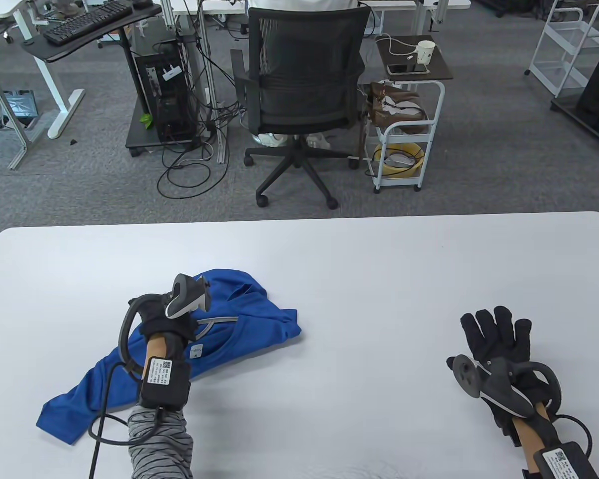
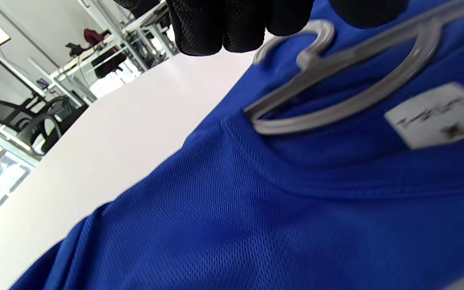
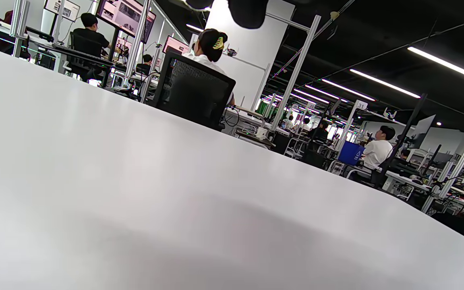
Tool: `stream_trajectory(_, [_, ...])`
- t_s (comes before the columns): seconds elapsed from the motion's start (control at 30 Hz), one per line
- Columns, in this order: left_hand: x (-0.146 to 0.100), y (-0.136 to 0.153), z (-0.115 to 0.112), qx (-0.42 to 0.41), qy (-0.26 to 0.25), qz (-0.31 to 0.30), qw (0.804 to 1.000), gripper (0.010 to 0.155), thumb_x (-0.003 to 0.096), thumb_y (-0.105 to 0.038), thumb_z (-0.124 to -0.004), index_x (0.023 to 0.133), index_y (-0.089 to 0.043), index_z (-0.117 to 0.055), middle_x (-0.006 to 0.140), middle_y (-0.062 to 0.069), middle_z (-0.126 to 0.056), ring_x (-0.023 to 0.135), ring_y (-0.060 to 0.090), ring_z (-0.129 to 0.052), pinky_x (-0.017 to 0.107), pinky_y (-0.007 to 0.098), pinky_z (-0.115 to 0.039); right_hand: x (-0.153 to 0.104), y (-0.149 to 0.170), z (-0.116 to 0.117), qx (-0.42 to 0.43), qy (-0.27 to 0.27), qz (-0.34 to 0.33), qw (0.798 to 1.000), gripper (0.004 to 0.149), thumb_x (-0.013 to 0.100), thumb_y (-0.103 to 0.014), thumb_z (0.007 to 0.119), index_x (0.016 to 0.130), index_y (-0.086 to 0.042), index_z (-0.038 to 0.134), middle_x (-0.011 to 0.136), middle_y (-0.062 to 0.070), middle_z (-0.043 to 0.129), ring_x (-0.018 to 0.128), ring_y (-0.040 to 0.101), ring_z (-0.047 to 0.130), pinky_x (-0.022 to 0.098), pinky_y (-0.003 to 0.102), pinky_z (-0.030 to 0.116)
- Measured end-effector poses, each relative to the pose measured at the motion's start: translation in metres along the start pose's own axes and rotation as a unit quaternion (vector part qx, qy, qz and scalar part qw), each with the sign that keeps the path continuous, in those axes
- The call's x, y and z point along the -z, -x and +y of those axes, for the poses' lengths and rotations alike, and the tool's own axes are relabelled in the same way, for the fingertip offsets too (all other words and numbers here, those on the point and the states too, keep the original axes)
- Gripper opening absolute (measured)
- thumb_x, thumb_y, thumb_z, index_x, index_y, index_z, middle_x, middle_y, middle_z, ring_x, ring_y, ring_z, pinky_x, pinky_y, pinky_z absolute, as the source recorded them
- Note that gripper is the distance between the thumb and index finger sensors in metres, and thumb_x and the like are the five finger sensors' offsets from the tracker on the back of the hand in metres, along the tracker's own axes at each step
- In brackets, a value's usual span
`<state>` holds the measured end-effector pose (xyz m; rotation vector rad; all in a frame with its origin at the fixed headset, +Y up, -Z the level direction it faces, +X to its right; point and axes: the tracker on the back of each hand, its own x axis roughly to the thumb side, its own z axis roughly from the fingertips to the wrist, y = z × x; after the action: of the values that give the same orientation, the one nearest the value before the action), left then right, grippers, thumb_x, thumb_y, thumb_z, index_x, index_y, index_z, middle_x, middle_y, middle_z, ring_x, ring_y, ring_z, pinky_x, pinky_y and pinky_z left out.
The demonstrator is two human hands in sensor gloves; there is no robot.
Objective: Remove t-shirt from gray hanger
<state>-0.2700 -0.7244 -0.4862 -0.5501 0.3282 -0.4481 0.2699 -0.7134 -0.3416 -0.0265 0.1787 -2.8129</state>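
Nearest the person, the right hand (image 1: 499, 339) lies flat on the white table (image 1: 379, 279), fingers spread, holding nothing, well to the right of the blue t-shirt (image 1: 219, 344). The left hand (image 1: 167, 324) is over the collar with fingers (image 2: 216, 28) curled at the gray hanger (image 2: 336, 76) hook; an actual grip cannot be confirmed. The light mesh shirt will likely drape and slide, so I would hold the stiff hook and peel the collar off.

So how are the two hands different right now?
The left hand is on the blue t-shirt, fingers curled at the gray hanger; the right hand lies far off on the bare table. Left fingers bend; right fingers spread flat. Both wear black gloves.
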Motion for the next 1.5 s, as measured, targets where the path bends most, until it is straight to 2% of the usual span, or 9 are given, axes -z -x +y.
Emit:
stream_trajectory(0.13, [0.015, -0.005, -0.017, 0.01, 0.016, 0.018, 1.0, 0.058, 0.0537, -0.053, -0.058, 0.11, -0.04, -0.057, 0.119, -0.005, -0.067, 0.113, 0.025, -0.068, 0.088, 0.055, -0.042, 0.0, -0.001, 0.002, -0.007, -0.002, -0.001, 1.0, 0.086, 0.048, -0.062, 0.041, 0.119, -0.019, 0.019, 0.13, 0.019, 0.025, 0.118, 0.051, 0.014, 0.086, 0.07, 0.02])
stream_trajectory(0.37, [0.017, -0.011, -0.031, 0.012, -0.034, 0.025, 0.999, 0.047, 0.0521, -0.05, -0.065, 0.098, -0.04, -0.063, 0.112, -0.006, -0.072, 0.109, 0.023, -0.073, 0.087, 0.054, -0.046, -0.001, 0.0, 0.003, -0.009, -0.008, 0.004, 1.0, 0.086, 0.048, -0.062, 0.041, 0.119, -0.018, 0.02, 0.129, 0.019, 0.028, 0.117, 0.051, 0.015, 0.085, 0.07, 0.021])
stream_trajectory(0.5, [0.004, -0.011, -0.025, 0.028, -0.038, 0.013, 0.999, 0.046, 0.053, -0.048, -0.066, 0.097, -0.04, -0.06, 0.111, -0.006, -0.074, 0.106, 0.02, -0.079, 0.087, 0.05, -0.049, -0.002, 0.002, 0.004, -0.008, -0.005, 0.008, 1.0, 0.086, 0.048, -0.062, 0.041, 0.119, -0.018, 0.02, 0.129, 0.02, 0.028, 0.117, 0.052, 0.015, 0.085, 0.07, 0.022])
stream_trajectory(0.6, [-0.009, -0.006, -0.017, 0.01, -0.067, 0.004, 0.998, 0.047, 0.0533, -0.045, -0.067, 0.098, -0.039, -0.055, 0.1, -0.011, -0.083, 0.097, 0.015, -0.088, 0.086, 0.049, -0.052, -0.002, 0.003, 0.003, -0.008, 0.001, 0.01, 1.0, 0.086, 0.048, -0.062, 0.041, 0.119, -0.017, 0.021, 0.129, 0.02, 0.029, 0.116, 0.052, 0.018, 0.085, 0.07, 0.022])
stream_trajectory(0.73, [-0.039, -0.001, -0.004, -0.038, -0.11, -0.043, 0.992, 0.057, 0.0531, -0.043, -0.066, 0.107, -0.037, -0.048, 0.096, -0.014, -0.079, 0.097, 0.015, -0.086, 0.085, 0.052, -0.054, -0.005, 0.005, -0.001, -0.005, 0.014, 0.01, 1.0, 0.085, 0.049, -0.061, 0.041, 0.119, -0.017, 0.022, 0.128, 0.021, 0.03, 0.116, 0.052, 0.018, 0.084, 0.07, 0.023])
stream_trajectory(0.9, [-0.081, -0.007, 0.008, -0.091, -0.175, -0.088, 0.976, 0.045, 0.0526, -0.041, -0.067, 0.097, -0.042, -0.062, 0.093, -0.015, -0.079, 0.098, 0.015, -0.085, 0.083, 0.054, -0.056, -0.006, 0.007, -0.005, 0.001, 0.024, 0.013, 1.0, 0.085, 0.049, -0.061, 0.041, 0.119, -0.017, 0.022, 0.128, 0.021, 0.03, 0.116, 0.052, 0.018, 0.085, 0.07, 0.024])
stream_trajectory(1.07, [-0.122, -0.02, 0.017, -0.148, -0.258, -0.147, 0.943, 0.044, 0.0526, -0.039, -0.067, 0.096, -0.041, -0.063, 0.091, -0.014, -0.079, 0.096, 0.016, -0.086, 0.082, 0.054, -0.059, -0.011, 0.006, -0.01, 0.003, 0.036, 0.011, 0.999, 0.085, 0.049, -0.061, 0.041, 0.119, -0.017, 0.022, 0.128, 0.02, 0.03, 0.116, 0.052, 0.019, 0.085, 0.07, 0.024])
stream_trajectory(1.17, [-0.146, -0.032, 0.022, -0.129, -0.305, -0.158, 0.93, 0.044, 0.0525, -0.04, -0.066, 0.097, -0.041, -0.062, 0.091, -0.015, -0.079, 0.095, 0.016, -0.087, 0.082, 0.054, -0.06, -0.014, 0.004, -0.015, 0.004, 0.047, 0.008, 0.999, 0.085, 0.049, -0.061, 0.041, 0.119, -0.017, 0.022, 0.128, 0.02, 0.03, 0.116, 0.052, 0.019, 0.085, 0.07, 0.025])
stream_trajectory(1.5, [-0.221, -0.047, 0.033, -0.162, -0.403, -0.247, 0.866, 0.045, 0.0527, -0.041, -0.066, 0.098, -0.041, -0.062, 0.091, -0.015, -0.08, 0.096, 0.015, -0.087, 0.083, 0.053, -0.058, -0.029, -0.012, -0.043, 0.05, 0.113, -0.036, 0.992, 0.085, 0.049, -0.061, 0.04, 0.119, -0.015, 0.024, 0.127, 0.019, 0.036, 0.116, 0.05, 0.028, 0.085, 0.067, 0.032])
